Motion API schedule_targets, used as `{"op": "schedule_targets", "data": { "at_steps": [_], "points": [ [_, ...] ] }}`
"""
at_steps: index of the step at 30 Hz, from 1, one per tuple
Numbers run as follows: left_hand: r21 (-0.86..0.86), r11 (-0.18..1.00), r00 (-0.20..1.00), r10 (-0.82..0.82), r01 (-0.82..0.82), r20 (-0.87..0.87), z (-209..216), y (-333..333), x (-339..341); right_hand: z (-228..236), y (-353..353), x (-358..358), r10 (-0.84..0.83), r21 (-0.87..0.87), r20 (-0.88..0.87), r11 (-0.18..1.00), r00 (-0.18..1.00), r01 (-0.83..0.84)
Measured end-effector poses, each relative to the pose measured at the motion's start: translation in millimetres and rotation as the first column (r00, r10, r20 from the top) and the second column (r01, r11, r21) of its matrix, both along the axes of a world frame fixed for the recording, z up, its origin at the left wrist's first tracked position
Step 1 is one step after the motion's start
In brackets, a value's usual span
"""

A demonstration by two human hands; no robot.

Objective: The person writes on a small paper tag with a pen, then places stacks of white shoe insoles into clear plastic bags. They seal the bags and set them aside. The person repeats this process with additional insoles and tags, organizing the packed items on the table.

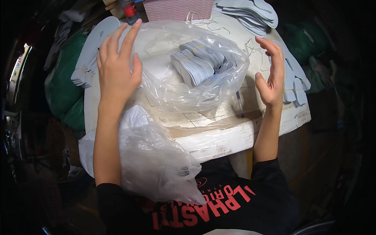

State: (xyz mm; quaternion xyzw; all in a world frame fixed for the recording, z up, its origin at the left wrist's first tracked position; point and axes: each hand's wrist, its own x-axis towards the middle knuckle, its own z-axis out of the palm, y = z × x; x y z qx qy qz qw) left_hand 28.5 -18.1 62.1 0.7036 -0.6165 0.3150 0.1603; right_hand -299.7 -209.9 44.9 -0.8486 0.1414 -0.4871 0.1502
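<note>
A clear plastic bag [168,94] lies on the white table with its mouth spread wide. Inside it sit two bundles of grey insole-shaped pieces [201,70], each banded with a thin yellow tie. My left hand [119,68] is raised over the bag's left side, fingers stretched upward and apart, with nothing in it. On the other side my right hand [271,72] is held up beyond the bag's right edge, fingers slightly curved, thumb apart, holding nothing. Another crumpled clear plastic bag [152,156] hangs over the table's front edge near my left forearm.
More grey insole stacks lie at the left [88,62], at the back right [250,15] and along the right edge [291,78]. A pink woven basket [178,9] and a bottle with a red label [130,11] stand at the back. Green sacks [68,94] flank the table [219,143].
</note>
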Motion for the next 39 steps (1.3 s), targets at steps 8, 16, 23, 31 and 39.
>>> {"op": "schedule_targets", "data": {
  "at_steps": [8, 16, 23, 31, 39],
  "points": [
    [0.419, 0.837, 0.230, 0.357, 0.351, -0.905, 9.6, 14.6, 14.0, -30.7, -7.2, 18.3, 0.122, 0.243, -0.091, 0.965, 0.988, -0.096],
    [-0.036, 0.965, 0.221, -0.096, 0.260, -0.971, 67.0, -8.1, 37.9, 19.4, -30.0, 51.3, 0.105, 0.391, 0.517, 0.854, 0.850, -0.343],
    [-0.468, 0.853, 0.291, -0.520, 0.231, -0.803, 108.6, 14.1, 25.9, 73.7, -16.4, 51.3, 0.226, 0.332, 0.662, 0.766, 0.714, -0.550],
    [-0.259, 0.966, 0.755, -0.181, 0.016, -0.630, 79.2, 41.8, 37.5, 47.6, 2.4, 58.7, 0.357, 0.640, 0.414, 0.540, 0.838, -0.546],
    [-0.322, 0.929, 0.155, -0.296, -0.183, -0.942, 39.7, 56.3, 56.0, 31.0, 4.8, 65.6, 0.231, 0.543, 0.723, 0.392, 0.651, -0.743]
  ]
}}
